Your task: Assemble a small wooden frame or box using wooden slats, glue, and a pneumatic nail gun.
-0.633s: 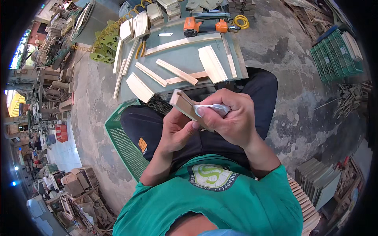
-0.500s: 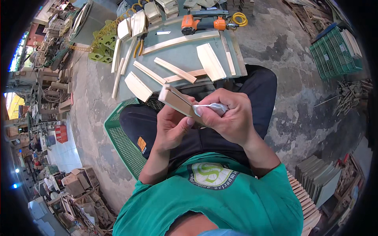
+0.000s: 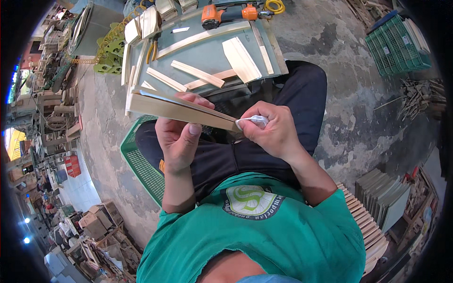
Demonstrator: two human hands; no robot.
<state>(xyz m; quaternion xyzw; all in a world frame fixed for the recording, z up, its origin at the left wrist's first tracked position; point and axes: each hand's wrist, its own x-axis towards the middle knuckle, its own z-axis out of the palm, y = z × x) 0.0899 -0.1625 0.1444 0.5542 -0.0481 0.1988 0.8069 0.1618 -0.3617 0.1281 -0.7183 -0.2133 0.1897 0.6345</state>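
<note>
a long pale wooden piece (image 3: 181,111) is pinched by the left grip (image 3: 178,139), crumpled white material (image 3: 260,121) by the right grip (image 3: 275,131).

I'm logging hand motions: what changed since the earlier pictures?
The wooden piece has swung from a steep to a shallow slant, its left end reaching farther left. The left grip moved left with it; the white wad in the right grip now sits at the piece's right end. Nothing was visibly taken or released. The orange nail gun and pliers stayed on the table.

Smooth, matt wooden piece (image 3: 174,111)
</note>
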